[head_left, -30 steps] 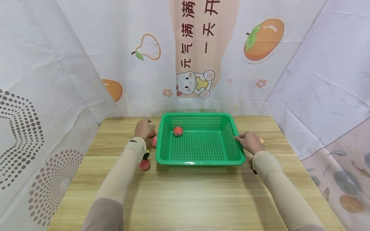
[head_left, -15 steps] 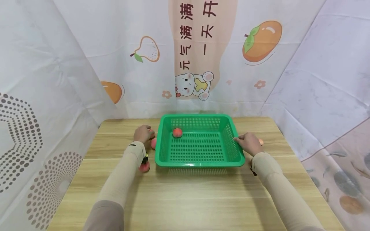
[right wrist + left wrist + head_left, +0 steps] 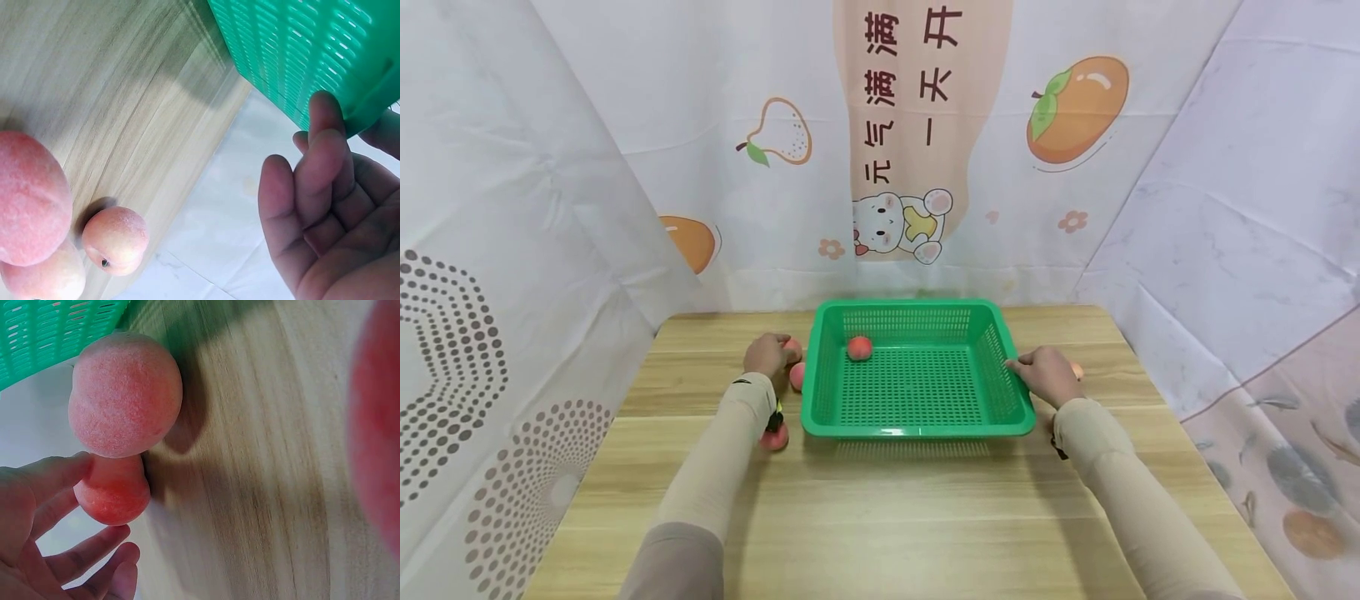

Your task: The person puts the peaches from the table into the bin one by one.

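Observation:
My left hand [image 3: 766, 357] is at a red peach [image 3: 792, 350] on the table, left of the green basket [image 3: 917, 432]. In the left wrist view its thumb and fingers lie around that peach [image 3: 114, 497], partly hidden behind a nearer, larger peach [image 3: 125, 394]. My right hand [image 3: 1051, 375] pinches the basket's right rim, thumb inside and fingers outside; the right wrist view shows the fingers against the mesh wall [image 3: 294, 56]. One peach [image 3: 860, 348] sits inside the basket at its left back.
Two more peaches, one [image 3: 797, 377] by the basket's left wall and one [image 3: 775, 437] nearer me, lie beside the left wrist. Several peaches, among them a pale one [image 3: 115, 240], lie right of the basket. The table [image 3: 895, 517] ends at a patterned cloth [image 3: 760, 283] behind.
My left hand has closed in around the far left peach, its fingers now lower beside it. The right hand keeps its hold on the rim. The head view has shifted slightly.

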Demonstrator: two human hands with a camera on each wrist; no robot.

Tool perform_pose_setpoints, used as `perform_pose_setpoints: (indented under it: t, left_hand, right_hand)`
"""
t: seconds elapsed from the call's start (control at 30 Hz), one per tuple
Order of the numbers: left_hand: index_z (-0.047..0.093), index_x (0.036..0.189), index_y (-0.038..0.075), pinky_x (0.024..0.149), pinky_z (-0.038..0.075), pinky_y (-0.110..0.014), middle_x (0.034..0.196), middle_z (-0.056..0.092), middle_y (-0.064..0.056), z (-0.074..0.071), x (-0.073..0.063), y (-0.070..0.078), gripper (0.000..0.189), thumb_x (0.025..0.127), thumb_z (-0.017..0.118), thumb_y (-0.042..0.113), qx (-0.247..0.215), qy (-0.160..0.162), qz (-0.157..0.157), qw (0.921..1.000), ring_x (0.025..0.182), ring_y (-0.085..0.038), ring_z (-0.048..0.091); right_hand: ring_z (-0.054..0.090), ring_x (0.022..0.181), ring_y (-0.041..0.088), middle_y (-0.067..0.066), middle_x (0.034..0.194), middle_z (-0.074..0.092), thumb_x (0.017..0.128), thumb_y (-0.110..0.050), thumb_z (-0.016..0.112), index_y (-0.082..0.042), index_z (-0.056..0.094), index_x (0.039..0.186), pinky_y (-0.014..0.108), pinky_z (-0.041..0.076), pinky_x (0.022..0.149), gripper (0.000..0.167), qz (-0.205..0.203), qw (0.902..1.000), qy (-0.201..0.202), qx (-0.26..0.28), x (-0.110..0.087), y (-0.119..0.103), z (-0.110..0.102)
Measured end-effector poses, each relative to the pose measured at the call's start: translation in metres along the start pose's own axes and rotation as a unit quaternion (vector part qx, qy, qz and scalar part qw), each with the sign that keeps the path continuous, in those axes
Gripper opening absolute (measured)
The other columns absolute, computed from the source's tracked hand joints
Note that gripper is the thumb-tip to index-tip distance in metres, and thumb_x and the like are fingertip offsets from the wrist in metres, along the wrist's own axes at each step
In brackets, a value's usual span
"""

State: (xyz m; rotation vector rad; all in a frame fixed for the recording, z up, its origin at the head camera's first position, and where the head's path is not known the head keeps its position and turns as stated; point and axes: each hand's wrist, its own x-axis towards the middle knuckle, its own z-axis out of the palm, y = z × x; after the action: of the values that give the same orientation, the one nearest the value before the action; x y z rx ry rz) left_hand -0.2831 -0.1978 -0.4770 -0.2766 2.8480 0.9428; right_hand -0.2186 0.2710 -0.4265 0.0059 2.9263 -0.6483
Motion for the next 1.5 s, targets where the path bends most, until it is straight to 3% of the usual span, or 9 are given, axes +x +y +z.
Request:
perform_pose_setpoints:
  t: [0.2,0.43,0.53,0.83,1.13,1.23,1.5]
  left_hand:
    - [0.055,0.139,0.011,0.109,0.038,-0.051,0.142,0.052,-0.019,0.001,0.002,0.002,0.05,0.089,0.061,0.018,0.0,0.003,0.001,1.0,0.131,-0.044,0.047]
    - [0.054,0.14,0.011,0.11,0.038,-0.051,0.144,0.052,-0.018,0.004,-0.002,-0.003,0.051,0.09,0.062,0.018,-0.011,-0.006,-0.014,0.9998,0.131,-0.044,0.046]
    - [0.054,0.14,0.011,0.109,0.039,-0.051,0.143,0.052,-0.019,0.004,-0.001,-0.004,0.05,0.092,0.062,0.019,-0.005,-0.003,-0.008,1.0,0.13,-0.045,0.048]
    - [0.055,0.139,0.01,0.109,0.039,-0.051,0.141,0.054,-0.019,0.004,-0.002,-0.005,0.052,0.089,0.064,0.019,-0.013,0.001,-0.016,0.9998,0.129,-0.043,0.048]
    - [0.053,0.138,0.005,0.108,0.039,-0.051,0.138,0.055,-0.023,0.001,0.0,-0.006,0.058,0.083,0.063,0.018,-0.022,0.01,-0.023,0.9995,0.127,-0.043,0.049]
    - [0.053,0.138,0.005,0.107,0.04,-0.051,0.138,0.055,-0.022,-0.003,0.002,-0.005,0.058,0.083,0.063,0.021,-0.015,0.018,-0.014,0.9996,0.127,-0.043,0.05]
    - [0.056,0.136,0.004,0.1,0.044,-0.052,0.134,0.058,-0.023,-0.018,-0.003,0.007,0.048,0.094,0.058,0.027,-0.002,0.044,0.029,0.9986,0.121,-0.043,0.055]
  right_hand:
    - [0.067,0.098,0.037,0.017,0.099,0.075,0.097,-0.036,0.056,0.0,0.071,0.116,0.045,0.035,0.073,0.043,0.001,0.9999,0.012,0.004,-0.001,-0.001,-0.001]
    - [0.06,0.071,0.019,0.001,0.066,0.069,0.097,-0.035,0.057,-0.004,0.077,0.104,0.04,0.029,0.069,0.037,0.002,0.9998,0.013,0.012,-0.007,-0.002,0.002]
    - [0.058,0.068,0.018,0.0,0.064,0.068,0.097,-0.035,0.058,-0.004,0.077,0.102,0.039,0.029,0.067,0.037,-0.001,0.9998,0.019,0.01,-0.008,-0.003,0.002]
    - [0.066,0.079,0.024,0.006,0.077,0.074,0.096,-0.036,0.058,-0.003,0.075,0.109,0.041,0.034,0.069,0.039,0.006,0.9998,0.014,0.009,-0.009,-0.004,0.002]
    - [0.068,0.085,0.029,0.011,0.087,0.076,0.098,-0.036,0.056,-0.001,0.071,0.115,0.041,0.032,0.068,0.042,0.009,0.9999,0.009,0.002,-0.008,-0.003,-0.001]
    - [0.067,0.083,0.026,0.01,0.086,0.075,0.098,-0.037,0.056,-0.001,0.071,0.116,0.04,0.032,0.067,0.043,0.012,0.9999,0.006,0.001,-0.007,-0.003,-0.001]
    - [0.068,0.091,0.032,0.016,0.097,0.075,0.098,-0.037,0.056,0.001,0.069,0.118,0.036,0.036,0.067,0.045,0.002,1.0,0.005,-0.002,-0.007,-0.003,-0.001]
